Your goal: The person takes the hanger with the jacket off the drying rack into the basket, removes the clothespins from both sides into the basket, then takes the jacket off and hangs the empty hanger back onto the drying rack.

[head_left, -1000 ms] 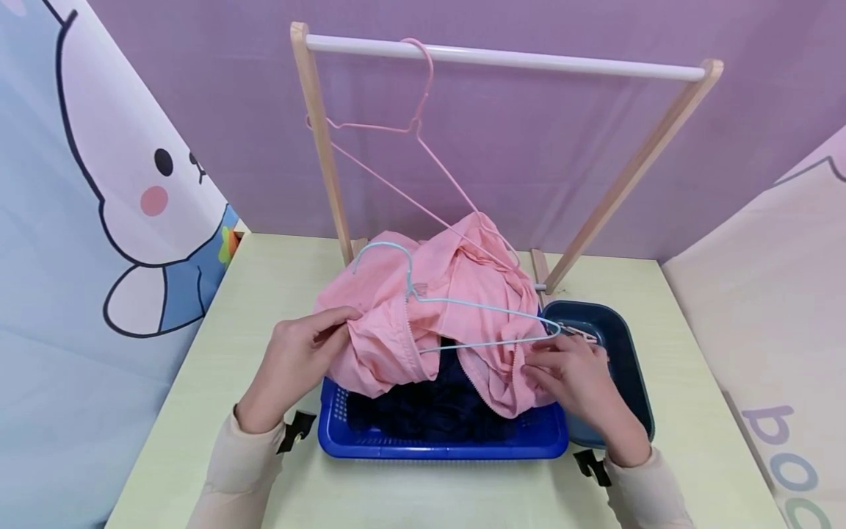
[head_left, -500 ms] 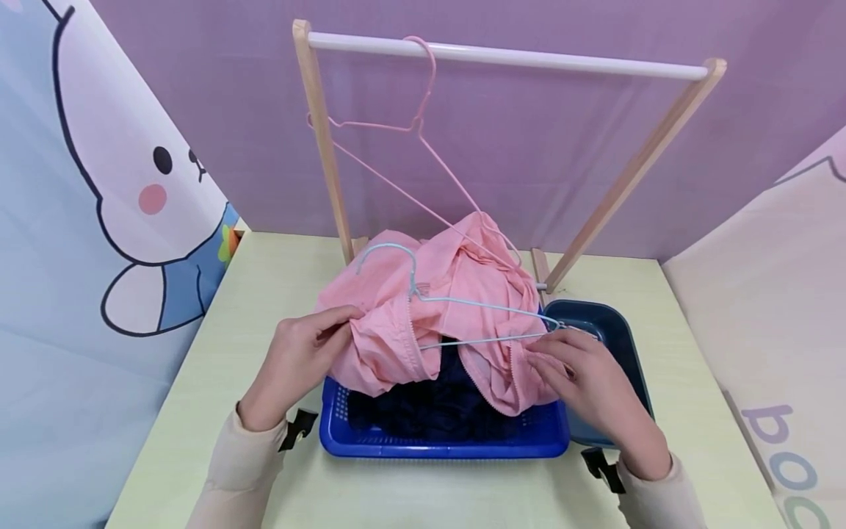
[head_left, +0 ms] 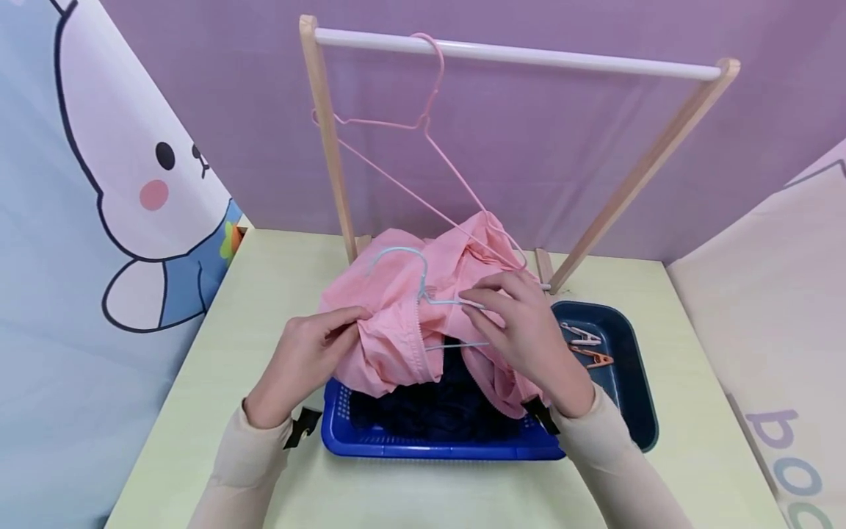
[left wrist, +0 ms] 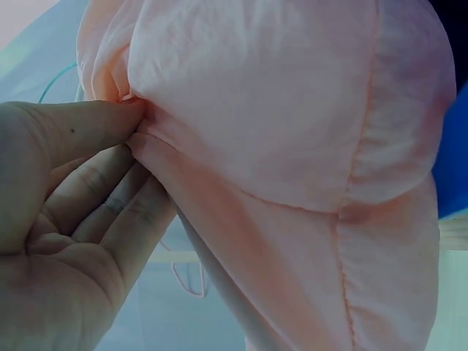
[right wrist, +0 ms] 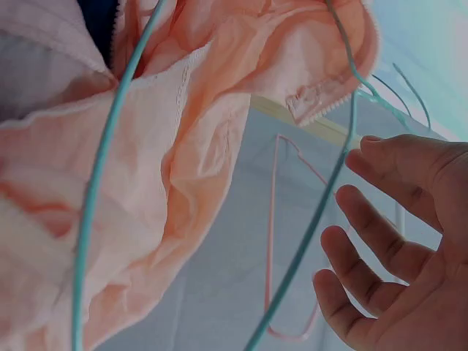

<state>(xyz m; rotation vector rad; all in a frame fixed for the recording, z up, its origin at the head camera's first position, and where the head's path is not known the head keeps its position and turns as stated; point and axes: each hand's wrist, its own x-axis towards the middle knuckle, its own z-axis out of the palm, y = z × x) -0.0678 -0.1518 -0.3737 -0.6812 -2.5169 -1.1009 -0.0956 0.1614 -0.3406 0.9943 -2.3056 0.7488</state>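
A pink zip jacket [head_left: 390, 338] lies bunched over a blue basket [head_left: 443, 450]. My left hand [head_left: 307, 360] pinches its fabric at the left side; in the left wrist view, thumb and fingertips meet on a fold of the jacket [left wrist: 248, 124]. One side of a light-blue hanger [head_left: 423, 275] goes in behind the zip edge, and its hook stands free above the cloth. Around the bare side of the hanger [right wrist: 106, 146], my right hand [head_left: 529, 330] has its fingers parted, with thumb and index fingertips right at the wire near the neck.
A pink hanger [head_left: 439, 73] hangs from the white rail [head_left: 562, 60] of a wooden-sided rack behind the basket. Dark clothing [head_left: 429, 411] fills the basket. At the right, a dark tray [head_left: 644, 411] contains clothespins [head_left: 595, 358].
My right hand has let go of the jacket's right edge and moved left and up to the hanger near its neck. The left hand keeps its pinch almost in place.
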